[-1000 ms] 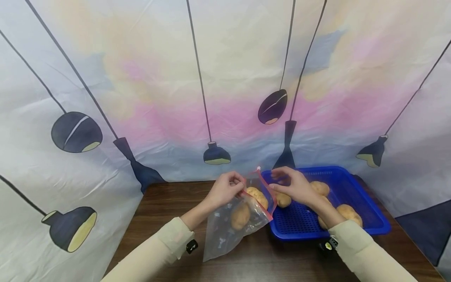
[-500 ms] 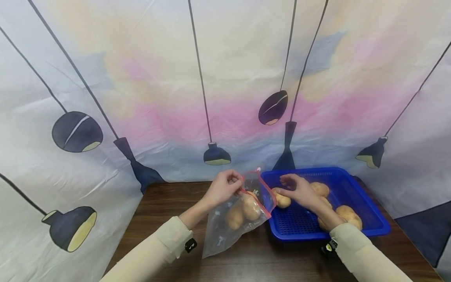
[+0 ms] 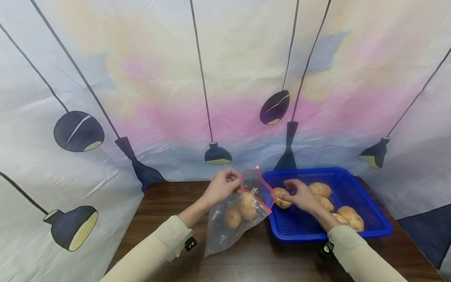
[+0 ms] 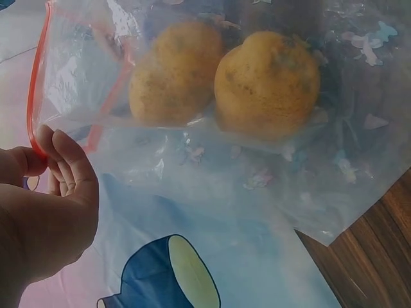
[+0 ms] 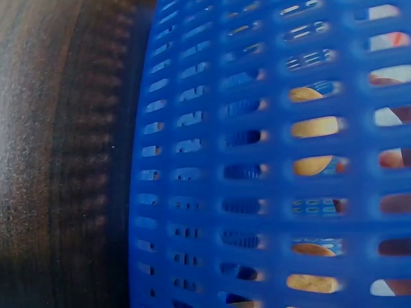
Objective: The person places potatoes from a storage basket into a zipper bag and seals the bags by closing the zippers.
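Observation:
My left hand (image 3: pixel 222 186) pinches the red-edged mouth of a clear zip bag (image 3: pixel 219 238), thumb against fingertips in the left wrist view. The mouth gapes toward the basket. Two potatoes lie side by side in the bag, a left potato (image 3: pixel 232 217) and a right potato (image 3: pixel 248 205). Over the left part of a blue plastic basket (image 3: pixel 299 237), my right hand (image 3: pixel 303 196) is spread at a potato (image 3: pixel 282 203), its thumb overlapping the potato and its fingers above it. The right wrist view shows mostly the slotted basket wall (image 5: pixel 276 186), hiding much of that hand.
More potatoes (image 3: pixel 349 217) sit in the basket's right half, with another potato (image 3: pixel 320 189) at its back. Bag and basket are on a dark wooden table (image 3: pixel 169 235). A printed cloth (image 3: pixel 158 98) with lamp drawings hangs behind the table.
The potato at the bag's mouth has dropped deeper, beside the other one. My right hand has moved from the mouth down to a potato in the basket. My left hand keeps its pinch.

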Available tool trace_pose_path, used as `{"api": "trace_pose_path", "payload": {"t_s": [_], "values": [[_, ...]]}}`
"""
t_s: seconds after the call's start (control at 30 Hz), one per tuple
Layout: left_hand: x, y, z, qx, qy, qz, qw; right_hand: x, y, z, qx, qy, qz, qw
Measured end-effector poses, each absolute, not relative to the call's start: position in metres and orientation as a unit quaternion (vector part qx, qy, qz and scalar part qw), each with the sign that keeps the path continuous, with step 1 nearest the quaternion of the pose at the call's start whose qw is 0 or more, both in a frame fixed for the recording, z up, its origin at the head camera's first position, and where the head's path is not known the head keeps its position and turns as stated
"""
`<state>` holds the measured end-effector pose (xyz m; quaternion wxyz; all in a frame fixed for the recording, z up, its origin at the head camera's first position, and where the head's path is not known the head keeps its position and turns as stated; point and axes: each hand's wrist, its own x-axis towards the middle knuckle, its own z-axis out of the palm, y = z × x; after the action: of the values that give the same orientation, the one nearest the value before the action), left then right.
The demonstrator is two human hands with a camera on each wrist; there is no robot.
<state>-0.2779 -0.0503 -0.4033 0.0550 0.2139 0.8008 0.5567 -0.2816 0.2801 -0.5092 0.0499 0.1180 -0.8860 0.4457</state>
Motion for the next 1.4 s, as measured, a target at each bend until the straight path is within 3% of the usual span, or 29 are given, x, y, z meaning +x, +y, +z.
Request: {"api": "trace_pose_path", "payload": {"t_s": [0.77,1.4], "values": [[-0.276,-0.054,-0.407,0.206,0.801,0.559,0.058,-0.285,0.275,-0.523,0.112,-0.925,0.364,0.004],[-0.278,-0.054,-0.409,0.207,0.803,0.556,0.061,-0.281,0.273,-0.518,0.104,-0.938,0.331,0.019]]}}
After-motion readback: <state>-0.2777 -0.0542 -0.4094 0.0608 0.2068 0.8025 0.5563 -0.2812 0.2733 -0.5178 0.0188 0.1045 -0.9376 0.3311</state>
